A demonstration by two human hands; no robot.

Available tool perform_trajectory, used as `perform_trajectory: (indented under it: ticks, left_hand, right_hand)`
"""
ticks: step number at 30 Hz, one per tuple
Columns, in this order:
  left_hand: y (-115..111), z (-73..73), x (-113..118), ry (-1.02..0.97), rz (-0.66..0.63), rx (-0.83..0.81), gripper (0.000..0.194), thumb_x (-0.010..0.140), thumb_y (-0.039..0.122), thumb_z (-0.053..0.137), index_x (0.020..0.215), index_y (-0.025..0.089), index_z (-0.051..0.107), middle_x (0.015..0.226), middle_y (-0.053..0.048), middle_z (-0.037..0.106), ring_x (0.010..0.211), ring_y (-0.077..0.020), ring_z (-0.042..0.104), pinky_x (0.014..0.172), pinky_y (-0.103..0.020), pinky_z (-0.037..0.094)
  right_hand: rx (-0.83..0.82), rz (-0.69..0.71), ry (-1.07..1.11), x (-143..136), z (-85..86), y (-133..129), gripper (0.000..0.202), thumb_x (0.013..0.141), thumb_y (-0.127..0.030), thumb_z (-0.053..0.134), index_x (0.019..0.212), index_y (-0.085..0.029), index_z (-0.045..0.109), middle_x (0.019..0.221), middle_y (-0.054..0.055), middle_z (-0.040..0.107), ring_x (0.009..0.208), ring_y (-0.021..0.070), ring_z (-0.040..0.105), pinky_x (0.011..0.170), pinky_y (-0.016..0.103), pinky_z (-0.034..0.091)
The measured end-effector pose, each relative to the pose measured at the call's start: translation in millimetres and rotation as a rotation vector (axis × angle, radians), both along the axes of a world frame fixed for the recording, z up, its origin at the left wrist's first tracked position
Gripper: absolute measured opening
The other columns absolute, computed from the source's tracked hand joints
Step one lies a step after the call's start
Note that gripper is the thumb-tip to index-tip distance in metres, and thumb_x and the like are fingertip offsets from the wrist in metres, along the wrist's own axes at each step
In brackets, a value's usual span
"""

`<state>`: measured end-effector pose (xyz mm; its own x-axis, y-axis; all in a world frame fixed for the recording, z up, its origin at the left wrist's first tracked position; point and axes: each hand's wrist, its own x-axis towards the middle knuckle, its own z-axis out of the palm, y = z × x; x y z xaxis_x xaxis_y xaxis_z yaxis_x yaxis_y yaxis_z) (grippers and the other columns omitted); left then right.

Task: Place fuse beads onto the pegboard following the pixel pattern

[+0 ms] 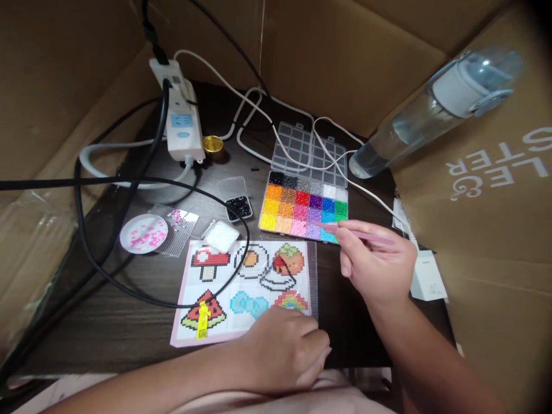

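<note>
My right hand (375, 261) pinches pink tweezers (366, 233). Their tips reach over the pink and lilac compartments along the near side of a sorted bead box (302, 207), whose clear lid (308, 152) is folded back. Curled into a loose fist, my left hand (288, 348) rests at the lower right of a pattern sheet (211, 333), partly covering the rainbow picture. The sheet shows a mushroom, an egg, a watermelon and other pixel pictures. On its upper right lies an unfinished-looking outline of black beads with some red ones (278, 279). A pegboard edge (314, 282) shows there.
Left of the sheet are a white dish of pink beads (144, 234), a small clear pegboard (183, 238), and boxes of white (222, 236) and black beads (238, 208). A black cable (172, 305) loops across the sheet. A power strip (183, 126) and bottle (431, 109) stand behind.
</note>
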<state>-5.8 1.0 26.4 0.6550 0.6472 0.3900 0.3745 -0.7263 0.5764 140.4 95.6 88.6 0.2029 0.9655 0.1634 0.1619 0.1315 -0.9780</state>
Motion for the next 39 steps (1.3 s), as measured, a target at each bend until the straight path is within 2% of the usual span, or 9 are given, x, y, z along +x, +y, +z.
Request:
perform_trajectory:
  ticks: [4,6,10,13,17,24,39]
  left_hand:
    - [-1,-1.2,0,-0.001,-0.014,0.0,0.028,0.094,0.022,0.046,0.068,0.02,0.054,0.057,0.002,0.052,0.046,-0.0121,0.045,0.044,-0.029,0.032]
    - [-1,-1.1,0,0.001,-0.016,0.01,0.027,0.093,0.022,0.047,0.068,0.02,0.054,0.057,0.002,0.051,0.047,-0.0129,0.044,0.043,-0.03,0.032]
    - [-1,0.0,0,0.014,-0.018,0.016,0.025,0.092,0.022,0.05,0.068,0.02,0.054,0.058,0.002,0.052,0.048,-0.013,0.045,0.045,-0.03,0.033]
    - [0,0.0,1,0.017,-0.006,0.014,0.024,0.092,0.02,0.051,0.067,0.02,0.053,0.058,0.003,0.052,0.049,-0.0127,0.045,0.045,-0.03,0.032]
    - [-1,-2.5,3,-0.01,0.019,0.023,0.027,0.092,0.019,0.049,0.065,0.021,0.053,0.056,0.003,0.051,0.046,-0.0123,0.041,0.043,-0.031,0.027]
    - [-1,-4.2,3,-0.031,0.032,0.015,0.028,0.092,0.017,0.047,0.065,0.021,0.054,0.055,0.003,0.051,0.046,-0.013,0.039,0.043,-0.031,0.026]
    - [-2,-4.0,2,-0.014,0.006,0.01,0.026,0.093,0.019,0.049,0.067,0.021,0.052,0.057,0.004,0.053,0.046,-0.0123,0.043,0.045,-0.031,0.025]
  right_hand:
    - [-0.001,0.343,-0.096,16,-9.3,-23,0.015,0.084,-0.01,0.072,0.09,-0.022,0.08,0.085,0.005,0.08,0.031,0.006,0.054,0.028,0.019,0.042]
    - [0.028,0.399,-0.123,19,-19.9,-28,0.018,0.082,-0.007,0.072,0.09,-0.022,0.08,0.087,0.006,0.08,0.035,0.0075,0.058,0.03,0.019,0.045]
    - [0.057,0.424,-0.148,17,-38.0,-30,0.017,0.083,-0.009,0.071,0.089,-0.022,0.081,0.083,0.007,0.081,0.058,0.0171,0.074,0.04,0.021,0.056]
    - [0.055,0.463,-0.144,15,-43.5,-28,0.017,0.084,-0.01,0.071,0.089,-0.022,0.081,0.083,0.007,0.081,0.068,0.02,0.077,0.049,0.024,0.062]
    - [0.023,0.449,-0.15,17,-43.7,-26,0.014,0.082,-0.011,0.072,0.085,-0.021,0.081,0.082,0.008,0.081,0.066,0.0197,0.076,0.051,0.025,0.063]
    - [-0.043,0.477,-0.197,18,-42.1,-24,0.015,0.085,-0.014,0.071,0.089,-0.024,0.082,0.085,0.007,0.081,0.066,0.0203,0.077,0.048,0.026,0.063]
    - [-0.019,0.481,-0.213,15,-42.2,-24,0.018,0.084,-0.011,0.072,0.092,-0.024,0.082,0.085,0.005,0.081,0.072,0.0199,0.078,0.049,0.024,0.063]
